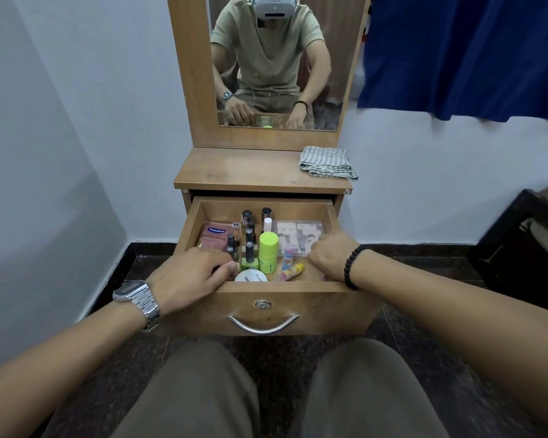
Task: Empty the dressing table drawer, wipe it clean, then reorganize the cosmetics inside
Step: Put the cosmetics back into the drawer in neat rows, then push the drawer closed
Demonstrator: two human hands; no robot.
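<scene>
The wooden drawer (329,311) of the dressing table stands pulled out, with cosmetics inside. A pink Vaseline sachet (214,237) lies at the left, several nail polish bottles (250,259) and a lime-green tube (269,251) stand in the middle, and a white round jar (251,275) sits at the front. Two lip balms (288,256) lie beside a clear palette case (295,235) at the right. My left hand (190,276) reaches over the front-left corner with curled fingers; what they hold is hidden. My right hand (329,257) grips the clear case's near right corner.
A folded striped cloth (328,162) lies on the right of the tabletop (250,172). The mirror (276,58) rises behind it. A blue curtain (472,52) hangs at the right, and dark furniture (525,241) stands at the right on the dark floor. My knees are under the drawer.
</scene>
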